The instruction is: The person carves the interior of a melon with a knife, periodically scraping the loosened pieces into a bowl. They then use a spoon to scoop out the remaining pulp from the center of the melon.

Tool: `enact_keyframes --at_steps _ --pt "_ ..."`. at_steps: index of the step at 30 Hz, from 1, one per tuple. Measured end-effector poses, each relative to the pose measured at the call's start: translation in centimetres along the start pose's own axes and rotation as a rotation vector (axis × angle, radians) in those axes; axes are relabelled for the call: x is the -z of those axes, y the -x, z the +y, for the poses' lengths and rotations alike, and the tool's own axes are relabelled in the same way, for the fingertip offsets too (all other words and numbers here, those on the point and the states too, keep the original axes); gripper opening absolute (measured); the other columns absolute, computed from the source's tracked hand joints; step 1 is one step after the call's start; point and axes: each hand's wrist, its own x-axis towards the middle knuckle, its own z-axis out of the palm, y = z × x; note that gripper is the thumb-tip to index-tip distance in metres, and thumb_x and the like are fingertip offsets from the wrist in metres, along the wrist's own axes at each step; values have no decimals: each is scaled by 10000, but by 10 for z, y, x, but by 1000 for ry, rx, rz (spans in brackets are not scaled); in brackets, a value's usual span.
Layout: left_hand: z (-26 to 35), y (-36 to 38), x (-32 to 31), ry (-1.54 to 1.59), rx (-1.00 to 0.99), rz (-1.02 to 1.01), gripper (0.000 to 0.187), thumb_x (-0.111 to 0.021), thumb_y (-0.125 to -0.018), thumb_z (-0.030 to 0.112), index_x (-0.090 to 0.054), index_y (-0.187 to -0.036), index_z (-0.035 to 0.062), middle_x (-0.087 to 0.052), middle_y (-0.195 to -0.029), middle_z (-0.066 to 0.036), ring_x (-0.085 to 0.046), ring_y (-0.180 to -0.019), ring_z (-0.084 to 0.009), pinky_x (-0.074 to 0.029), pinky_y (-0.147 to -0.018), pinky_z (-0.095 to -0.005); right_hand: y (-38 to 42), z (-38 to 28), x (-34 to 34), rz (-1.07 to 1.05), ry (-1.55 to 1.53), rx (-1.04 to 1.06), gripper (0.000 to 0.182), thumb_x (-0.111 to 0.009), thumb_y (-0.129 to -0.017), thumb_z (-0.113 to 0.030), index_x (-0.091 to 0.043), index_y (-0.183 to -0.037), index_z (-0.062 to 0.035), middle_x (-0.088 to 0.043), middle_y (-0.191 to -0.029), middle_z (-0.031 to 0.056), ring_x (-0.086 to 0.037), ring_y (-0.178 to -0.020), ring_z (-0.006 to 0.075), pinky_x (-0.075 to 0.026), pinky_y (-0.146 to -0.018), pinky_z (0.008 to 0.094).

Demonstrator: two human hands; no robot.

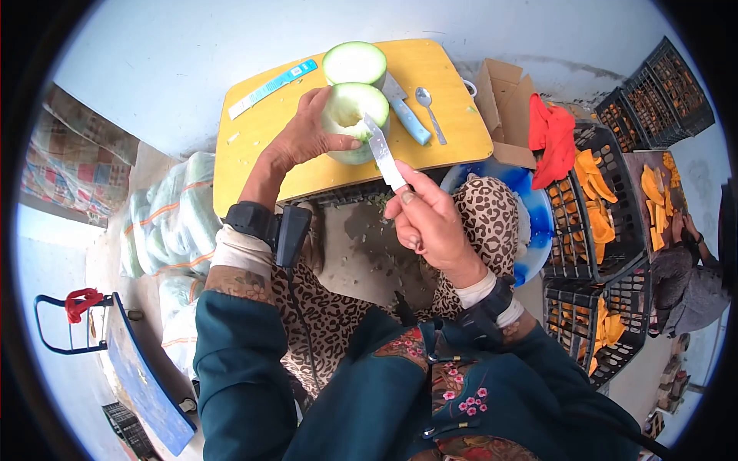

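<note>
My left hand [304,137] wraps round the near side of a pale green gourd half [370,96] with a hollow in its white flesh, the thumb on its front rim. In my right hand [434,223] is a small knife [380,150], held by its white handle, with the wet blade tip at the gourd's right rim. Just behind stands another gourd half [354,63], its pale cut face up. Right of the gourd lie a blue-handled kitchen knife [411,121] and a metal spoon [430,114].
The yellow table [246,165] also holds a blue-and-white knife sleeve [273,88]. To the right are a cardboard box [503,100], a red cloth [550,138], a blue basin [538,223] and black crates [573,238] of orange pieces. Wrapped bundles [173,215] stand left. Another person [692,284] is far right.
</note>
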Motion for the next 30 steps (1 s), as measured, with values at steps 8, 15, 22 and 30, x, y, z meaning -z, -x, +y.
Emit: enact_keyframes --at_steps 8,15,22,30 --pt "-5 1 3 -5 -31 -25 1230 -910 -544 449 -245 -1493 36 -240 -1484 -209 -293 -1385 -365 -339 -1123 -435 22 -26 32 -210 122 -142 493 -456 -954 -69 -393 -1443 -43 -598 -862 85 -386 -507 27 -312 -451 173" --pt "9 5 6 -73 48 -54 1243 -903 -556 474 -238 -1489 -7 -223 -1499 -221 -254 -1401 -369 -298 -1140 -426 32 -18 33 283 1158 462 411 -525 -863 17 -519 -1273 47 -629 -985 270 -635 -859 418 -509 -752 426" --pt "6 1 -13 -247 12 98 1228 -901 -533 518 -287 -1475 25 -273 -1449 -240 -306 -1356 -410 -322 -1124 -461 23 -24 14 314 1103 435 393 -512 -875 23 -522 -1268 37 -646 -991 272 -650 -899 404 -516 -795 411" --pt "0 0 -11 -161 -23 93 1212 -907 -531 489 -293 -1476 44 -273 -1445 -240 -320 -1352 -410 -362 -1103 -463 12 -13 -14 239 943 395 422 -501 -891 18 -496 -1313 8 -658 -947 245 -693 -858 333 -538 -754 360"
